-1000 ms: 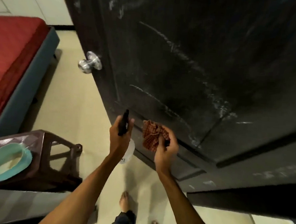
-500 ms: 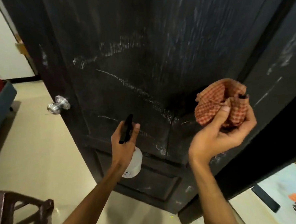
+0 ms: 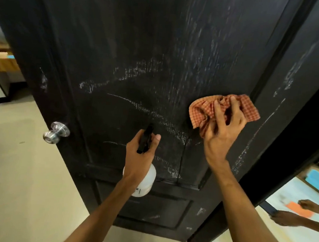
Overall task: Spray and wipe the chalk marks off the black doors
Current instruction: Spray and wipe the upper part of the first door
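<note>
the right hand (image 3: 223, 128) holds a bunched checked cloth (image 3: 250, 110) against the black door (image 3: 123, 34), fingers curled into the folds. the chalk marks (image 3: 139, 71) lie up and to the left of that hand, with one long streak slanting down toward it. the left hand (image 3: 139, 157) is lower and further left. it grips the spray bottle (image 3: 145, 183), nozzle toward the panel. the doorknob (image 3: 56, 132) sits well off left, out of the way.

no readable text — small black mark on spray bottle (image 3: 145, 185) illegible
</note>
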`<move>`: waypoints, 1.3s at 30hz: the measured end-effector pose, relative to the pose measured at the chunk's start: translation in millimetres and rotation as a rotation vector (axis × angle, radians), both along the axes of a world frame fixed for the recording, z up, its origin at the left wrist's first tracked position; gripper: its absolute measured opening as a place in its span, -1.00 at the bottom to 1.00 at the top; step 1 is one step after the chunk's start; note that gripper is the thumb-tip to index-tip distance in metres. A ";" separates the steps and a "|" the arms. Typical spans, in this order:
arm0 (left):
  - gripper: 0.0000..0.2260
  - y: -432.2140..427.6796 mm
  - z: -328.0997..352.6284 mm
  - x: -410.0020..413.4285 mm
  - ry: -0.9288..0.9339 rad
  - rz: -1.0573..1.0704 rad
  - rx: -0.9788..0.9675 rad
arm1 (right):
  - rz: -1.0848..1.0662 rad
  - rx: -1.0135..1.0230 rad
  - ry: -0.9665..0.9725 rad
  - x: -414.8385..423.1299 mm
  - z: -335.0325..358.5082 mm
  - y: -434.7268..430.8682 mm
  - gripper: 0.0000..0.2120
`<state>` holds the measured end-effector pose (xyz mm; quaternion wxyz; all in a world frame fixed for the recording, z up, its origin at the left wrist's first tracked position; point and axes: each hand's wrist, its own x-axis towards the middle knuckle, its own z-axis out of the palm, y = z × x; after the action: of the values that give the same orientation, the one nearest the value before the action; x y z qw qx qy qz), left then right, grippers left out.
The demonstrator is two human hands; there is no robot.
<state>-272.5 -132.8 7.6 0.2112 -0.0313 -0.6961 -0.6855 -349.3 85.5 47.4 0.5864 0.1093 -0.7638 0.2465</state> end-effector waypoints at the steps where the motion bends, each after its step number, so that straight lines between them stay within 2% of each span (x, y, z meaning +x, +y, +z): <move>1: -0.83 4.0 1.9 -1.5 0.001 -0.007 -0.010 | -0.032 -0.011 -0.005 -1.6 1.5 0.7 -0.50; 5: -0.82 28.9 13.1 -7.4 0.016 -0.070 -0.048 | -0.176 0.189 -0.048 -0.6 -18.1 9.3 -0.56; 8: -0.84 50.2 24.1 -16.3 0.040 -0.127 -0.079 | -0.299 0.162 -0.059 -5.2 -2.1 26.4 -0.61; 11: -0.85 72.3 31.5 -24.5 0.076 -0.132 -0.110 | -0.263 0.112 -0.138 -6.3 -8.4 22.9 -0.50; 14: -0.85 86.8 34.0 -29.1 0.097 -0.131 -0.119 | -0.218 0.206 -0.224 -2.0 -33.6 24.7 -0.43; 17: -0.84 93.4 37.0 -32.9 0.111 -0.101 -0.129 | -0.199 0.276 -0.193 -6.8 -5.1 42.2 -0.51; 19: -0.83 98.5 38.2 -34.4 0.086 -0.095 -0.106 | -0.179 0.225 -0.157 -11.2 17.8 43.1 -0.54; 22: -0.81 102.8 39.2 -32.3 0.090 -0.112 -0.092 | -0.157 0.161 -0.220 -6.4 0.5 34.3 -0.54; 25: -0.87 103.0 41.4 -32.8 0.078 -0.106 -0.066 | -0.181 0.254 -0.250 -0.3 -18.9 43.0 -0.54; 27: -0.84 104.1 44.5 -35.5 0.073 -0.108 -0.071 | -0.206 0.319 -0.193 -1.3 3.2 53.1 -0.54; 30: -0.80 106.3 52.6 -40.9 0.110 -0.128 -0.143 | -0.259 0.211 -0.134 -7.2 38.8 52.0 -0.53; 33: -0.79 102.7 60.5 -45.3 0.183 -0.144 -0.170 | -0.277 0.118 -0.182 -5.5 13.9 42.0 -0.48; 36: -0.81 97.6 65.2 -48.4 0.211 -0.169 -0.172 | -0.293 0.184 -0.263 4.7 -16.9 42.4 -0.43; 39: -0.80 96.8 71.0 -48.2 0.221 -0.172 -0.157 | -0.312 0.213 -0.192 0.4 30.4 46.3 -0.46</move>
<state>-320.7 -36.0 78.6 0.2241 -0.1822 -0.7148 -0.6369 -348.8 131.7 77.8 0.5271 0.0270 -0.8457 0.0797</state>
